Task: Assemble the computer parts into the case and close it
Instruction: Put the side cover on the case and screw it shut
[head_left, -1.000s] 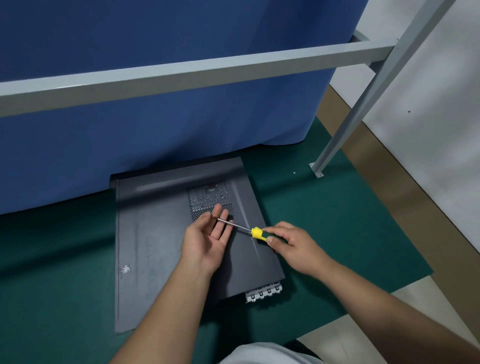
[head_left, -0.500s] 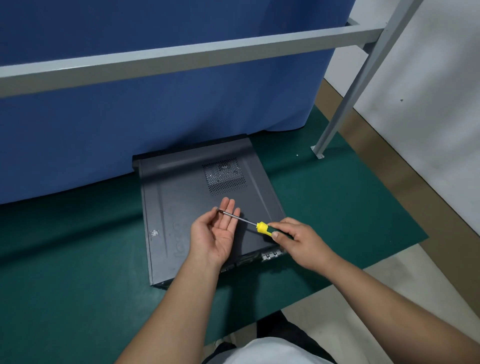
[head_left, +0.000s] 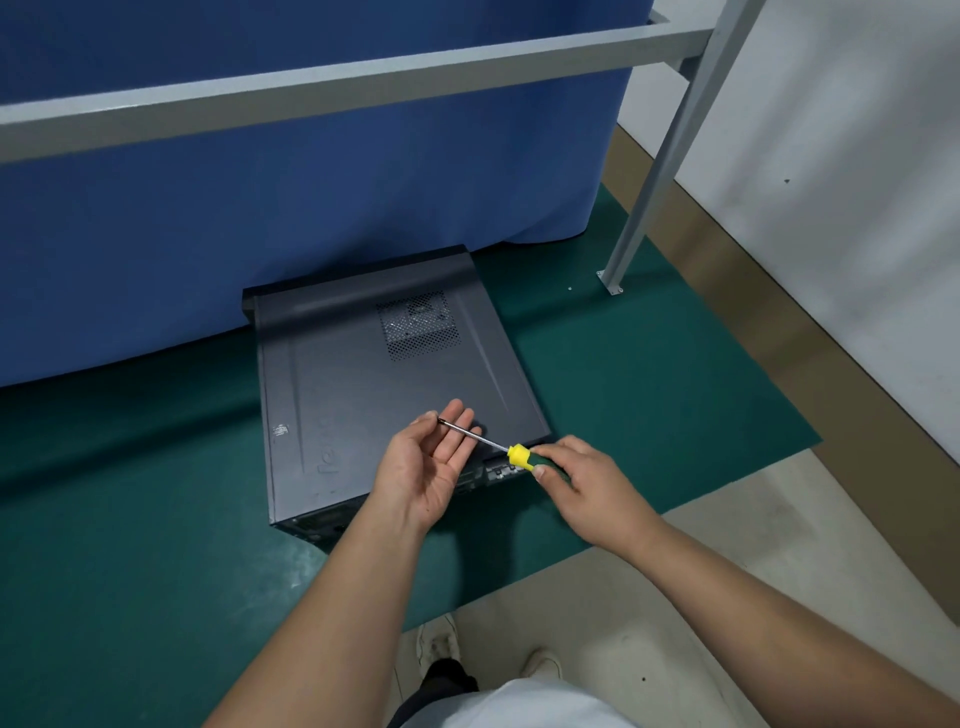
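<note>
Now screwdriver (head_left: 498, 447) handle in right hand (head_left: 582, 483) fingers, tip across open left hand (head_left: 426, 467).

Even, moderately bright overhead light, soft and diffuse. Broad soft shadow bands cross the green mat (head_left: 130, 519) and the case lid (head_left: 363, 374). Faint sheen on the lid's far edge, no hard glare. Focus sharp centrally; wide-angle bending curves the grey frame bar (head_left: 363, 78) near the edges.

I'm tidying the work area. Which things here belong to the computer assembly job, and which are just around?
In the job:
computer case, side panel on
screwdriver, gripped by the right hand, tip over the open left hand

Just around:
green mat
blue curtain
grey metal frame
</note>
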